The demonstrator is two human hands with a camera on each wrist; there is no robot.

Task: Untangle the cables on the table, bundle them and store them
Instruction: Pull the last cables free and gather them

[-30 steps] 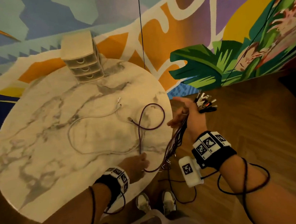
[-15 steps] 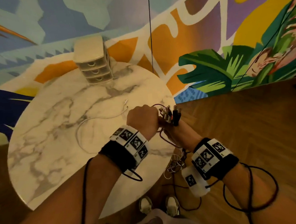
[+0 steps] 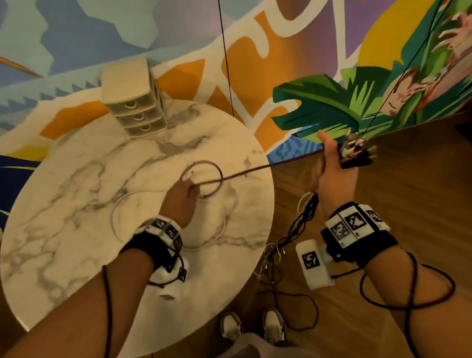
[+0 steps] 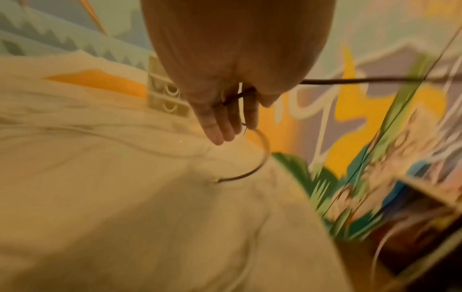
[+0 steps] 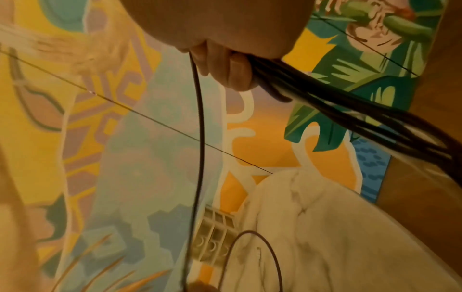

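My right hand [image 3: 336, 155] is out past the table's right edge and grips a bundle of dark cables [image 5: 350, 110]. Their plugs [image 3: 354, 151] stick out above the fist, and the rest hangs toward the floor. A purple cable [image 3: 245, 172] runs taut from that fist to my left hand [image 3: 191, 189], which pinches it low over the round marble table [image 3: 66, 246]. Beyond the left hand's fingers [image 4: 225, 126] the purple cable curls in a loop on the tabletop. A white cable [image 3: 114, 218] lies in a loose ring beside my left wrist.
A small beige three-drawer unit [image 3: 136, 102] stands at the table's far edge against the painted wall. The hanging cable ends [image 3: 274, 257] dangle by the table's right rim above the wooden floor. My shoes [image 3: 250, 326] are below the near edge.
The hands were together over the table's right side; now they are apart. The right hand has swung out right with the bundle, the left has dropped to the tabletop, and the purple cable is pulled taut.
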